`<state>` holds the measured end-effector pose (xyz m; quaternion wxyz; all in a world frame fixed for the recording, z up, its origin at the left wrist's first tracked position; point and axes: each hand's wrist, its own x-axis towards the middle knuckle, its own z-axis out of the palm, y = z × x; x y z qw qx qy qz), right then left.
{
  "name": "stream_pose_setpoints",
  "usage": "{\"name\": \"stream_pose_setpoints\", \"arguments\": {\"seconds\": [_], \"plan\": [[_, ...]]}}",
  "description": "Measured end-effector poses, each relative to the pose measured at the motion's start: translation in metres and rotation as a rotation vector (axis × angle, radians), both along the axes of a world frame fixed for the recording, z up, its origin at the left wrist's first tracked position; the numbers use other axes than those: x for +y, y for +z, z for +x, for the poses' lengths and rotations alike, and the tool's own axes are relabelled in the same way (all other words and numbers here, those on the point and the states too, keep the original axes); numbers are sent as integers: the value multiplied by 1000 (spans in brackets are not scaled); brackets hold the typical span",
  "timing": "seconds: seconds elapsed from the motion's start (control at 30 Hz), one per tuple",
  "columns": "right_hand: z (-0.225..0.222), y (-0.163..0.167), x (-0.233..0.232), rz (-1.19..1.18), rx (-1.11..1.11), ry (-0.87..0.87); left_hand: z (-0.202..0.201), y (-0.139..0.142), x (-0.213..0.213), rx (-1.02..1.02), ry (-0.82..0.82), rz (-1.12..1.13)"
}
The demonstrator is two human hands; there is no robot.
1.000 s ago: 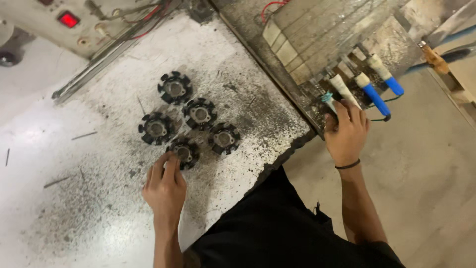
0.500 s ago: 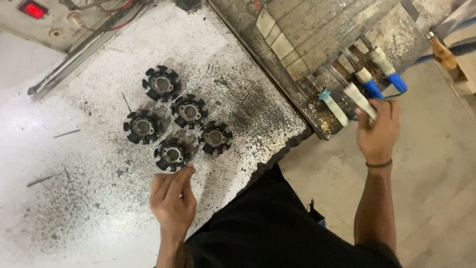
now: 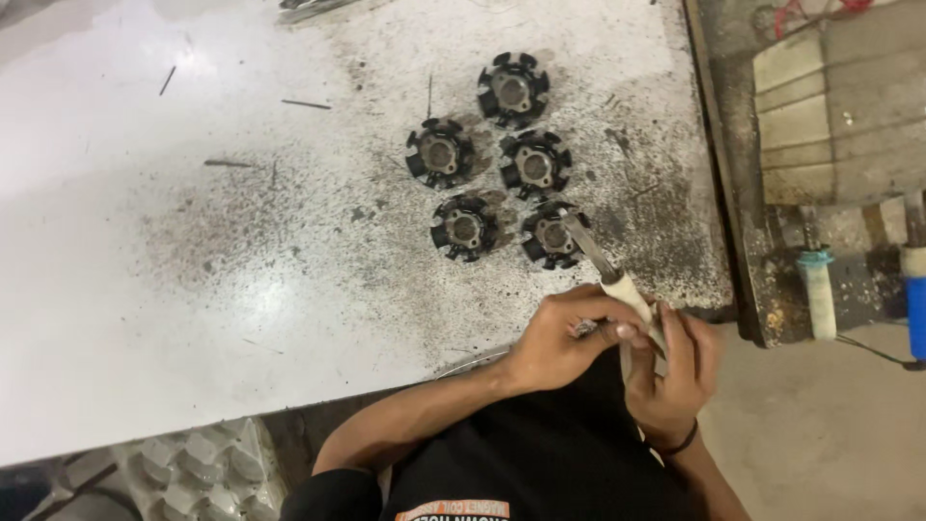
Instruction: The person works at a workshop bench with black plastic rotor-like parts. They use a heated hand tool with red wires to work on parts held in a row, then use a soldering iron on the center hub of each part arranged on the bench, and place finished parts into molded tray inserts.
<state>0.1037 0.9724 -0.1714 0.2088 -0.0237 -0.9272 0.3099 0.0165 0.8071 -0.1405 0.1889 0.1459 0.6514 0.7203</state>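
Tool: a slim hand tool (image 3: 606, 275) with a pale, cream-coloured handle and a thin grey metal shaft, held at the near edge of the table (image 3: 193, 289).
Long axis: runs diagonally, handle low and right, shaft rising up and left.
Tip: points at the nearest right-hand black part (image 3: 552, 234) and overlaps it in view; whether it touches cannot be told.
Right hand (image 3: 675, 371): closed around the lower handle, fingers curled, a dark band at the wrist.
Left hand (image 3: 569, 333): closed too, fingertips pinching the handle just above the right hand; both hands meet on the tool.
Black parts: 5 round, toothed pieces, each with a ring of blocky lobes about a grey metal hub, lying flat in a tight cluster; the farthest (image 3: 513, 92) sits at the top.
Table surface: white, smooth, heavily speckled with dark grit, densest about the cluster; a few thin dark slivers lie to the left.
Right side: a grimy metal frame (image 3: 762, 270) with a white-handled tool (image 3: 820, 294) hanging by it.
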Motion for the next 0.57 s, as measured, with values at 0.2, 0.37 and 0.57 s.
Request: {"name": "stream_pose_setpoints", "arguments": {"seconds": [0.2,0.37,0.57], "plan": [[-24,-3,-42,-624,-58,443,-19,9,-27,-62,145,220],[-61,-18,-18,-1045,36,358,-12,4,-30,96,29,30],[-32,-34,47,-985,-166,273,-37,-40,-81,740,392,-708]]}}
